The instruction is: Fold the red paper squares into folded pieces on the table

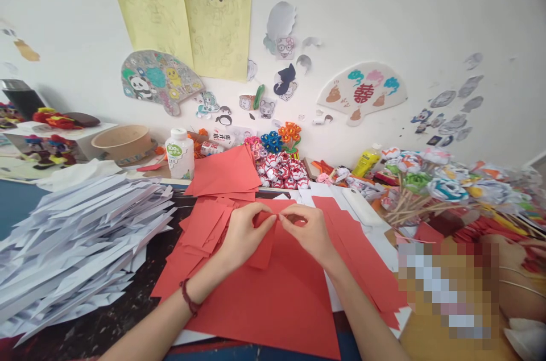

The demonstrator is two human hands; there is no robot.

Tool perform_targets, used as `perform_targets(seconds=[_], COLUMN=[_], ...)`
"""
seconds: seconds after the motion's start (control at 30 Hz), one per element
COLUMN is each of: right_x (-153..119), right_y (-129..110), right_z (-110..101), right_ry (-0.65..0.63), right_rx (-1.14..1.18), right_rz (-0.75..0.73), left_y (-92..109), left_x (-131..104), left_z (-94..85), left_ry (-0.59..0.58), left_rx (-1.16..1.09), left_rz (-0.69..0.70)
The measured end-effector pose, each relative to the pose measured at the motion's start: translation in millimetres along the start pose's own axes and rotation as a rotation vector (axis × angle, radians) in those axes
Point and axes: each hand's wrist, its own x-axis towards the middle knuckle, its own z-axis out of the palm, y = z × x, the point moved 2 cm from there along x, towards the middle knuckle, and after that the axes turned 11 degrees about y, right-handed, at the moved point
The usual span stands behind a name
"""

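Observation:
My left hand (249, 230), with a dark red bead bracelet (188, 297) on its wrist, pinches a small piece of red paper (263, 250) between thumb and forefinger. Its fingertips meet those of my right hand (309, 230), which is closed in a pinch at the upper corner of the same piece. Beneath both hands lies a large red paper sheet (273, 310). Several smaller cut red pieces (205, 230) are piled just left of my left hand, and a stack of red sheets (358, 258) spreads to the right of my right hand.
A tall heap of folded white paper strips (81, 236) covers the left. Behind stand a white bottle (180, 153), red-and-white paper flowers (284, 170) and a yellow bottle (367, 162). Wrapped flowers on sticks (409, 202) crowd the right, near another person's arm (518, 281).

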Motion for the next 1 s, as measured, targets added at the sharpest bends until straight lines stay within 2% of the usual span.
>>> perform_targets(seconds=[0.73, 0.83, 0.93, 1.0], right_x=[-0.6, 3.5, 9.2, 11.2], right_y=[0.0, 4.7, 11.7, 14.5], right_z=[2.5, -3.9, -12.9, -14.8], right_ry=[0.048, 0.106, 0.201, 0.211], right_rx=[-0.064, -0.119, -0.147, -0.146], right_rz=[-0.026, -0.012, 0.075, 0.115], left_y=[-2.8, -0.8, -1.7, -5.0], left_x=[-1.7, 0.0, 2.7, 4.1], left_z=[5.1, 0.5, -5.5, -6.8], left_ry=[0.009, 0.021, 0.074, 0.083], left_rx=[0.014, 0.006, -0.004, -0.026], left_rz=[0.01, -0.015, -0.059, -0.095])
